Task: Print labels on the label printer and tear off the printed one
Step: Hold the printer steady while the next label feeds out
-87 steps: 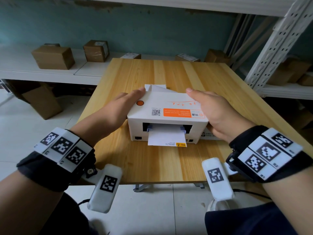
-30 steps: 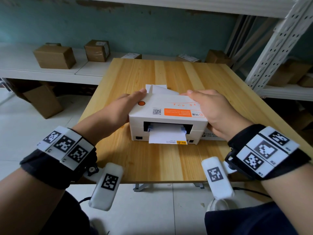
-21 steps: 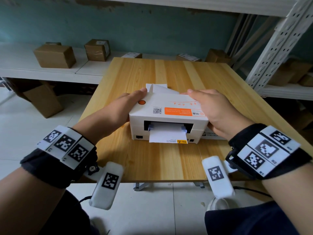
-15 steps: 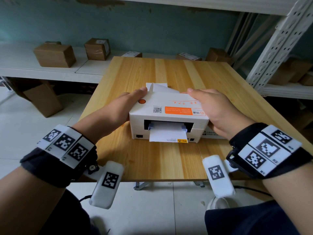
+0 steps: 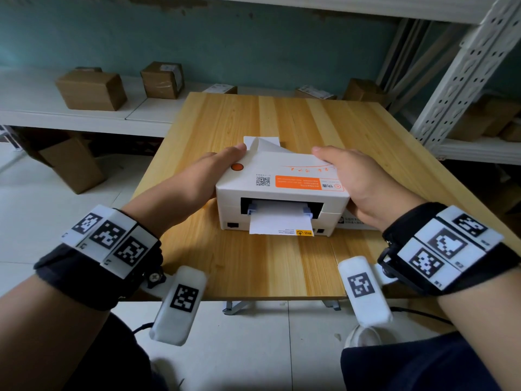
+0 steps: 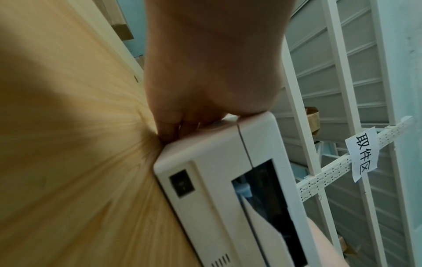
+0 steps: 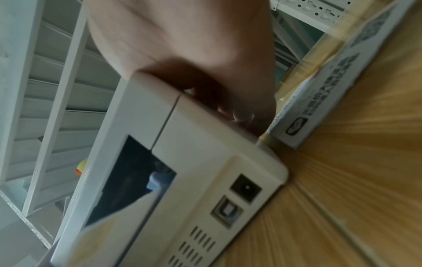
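Label printer (image 5: pixel 282 190) sits mid wooden surface (image 5: pixel 282 122). Left hand (image 5: pixel 197 182) grips its left side, fingers (image 6: pixel 169 130) curled on casing. Right hand (image 5: pixel 358 179) grips right side, fingers curled. Paper strip (image 5: pixel 277 221) pokes from near slot; label (image 5: pixel 262 143) curls up behind printer.

A: State the item count on the table (image 5: pixel 282 266).

B: One label printer (image 5: pixel 282 190). One paper sheet (image 5: pixel 277 221) in its near slot, one paper strip (image 5: pixel 263 143) at its far side. One flat white box (image 7: pixel 331 86) beside it.

A: Hands?

B: Two: left hand (image 5: pixel 197 179), right hand (image 5: pixel 358 179).

A: Cardboard boxes on the far shelf?

B: Two (image 5: pixel 91 90) (image 5: pixel 163 79) at left stand clear; the others are partly hidden, so there is no sure count.
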### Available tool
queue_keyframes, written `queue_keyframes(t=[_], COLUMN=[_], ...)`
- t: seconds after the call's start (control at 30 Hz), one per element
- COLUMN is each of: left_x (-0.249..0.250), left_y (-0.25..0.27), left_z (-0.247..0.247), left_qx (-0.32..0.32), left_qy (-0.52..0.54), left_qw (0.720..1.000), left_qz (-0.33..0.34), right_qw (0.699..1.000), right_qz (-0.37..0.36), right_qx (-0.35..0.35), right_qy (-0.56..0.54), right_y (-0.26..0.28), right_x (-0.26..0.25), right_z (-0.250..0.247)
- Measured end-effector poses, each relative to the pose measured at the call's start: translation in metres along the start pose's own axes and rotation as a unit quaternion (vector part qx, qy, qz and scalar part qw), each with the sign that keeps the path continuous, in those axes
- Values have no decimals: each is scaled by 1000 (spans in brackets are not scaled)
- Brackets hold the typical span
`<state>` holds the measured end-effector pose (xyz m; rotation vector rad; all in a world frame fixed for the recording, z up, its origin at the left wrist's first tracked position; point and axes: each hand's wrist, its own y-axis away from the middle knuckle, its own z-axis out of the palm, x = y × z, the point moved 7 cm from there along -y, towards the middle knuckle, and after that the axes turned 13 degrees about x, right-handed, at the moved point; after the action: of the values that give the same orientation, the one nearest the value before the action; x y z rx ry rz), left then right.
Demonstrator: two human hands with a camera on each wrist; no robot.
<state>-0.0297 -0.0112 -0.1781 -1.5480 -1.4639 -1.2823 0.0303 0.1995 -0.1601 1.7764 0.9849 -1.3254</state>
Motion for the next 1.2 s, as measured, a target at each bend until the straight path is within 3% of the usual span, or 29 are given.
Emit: queue_keyframes(t=[0.17,0.47,0.83,1.2], left_x=[3,14,9,9], left_y=[6,9,7,9], left_z=[-3,0,2,7], left_qx=[-6,0,2,-20], left_qy=[-7,12,61,103], left_qw=[1000,997,997,994], left_qz=[5,81,44,27], right_qw=[1000,1000,996,994], right_qz=[1,-20,7,21], right_qx=[-14,-12,-59,-56], right_qy=[-6,-10,-71,-93], right_y=[2,7,9,7], right_x=[-1,-4,-1,1], right_z=[2,3,9,10])
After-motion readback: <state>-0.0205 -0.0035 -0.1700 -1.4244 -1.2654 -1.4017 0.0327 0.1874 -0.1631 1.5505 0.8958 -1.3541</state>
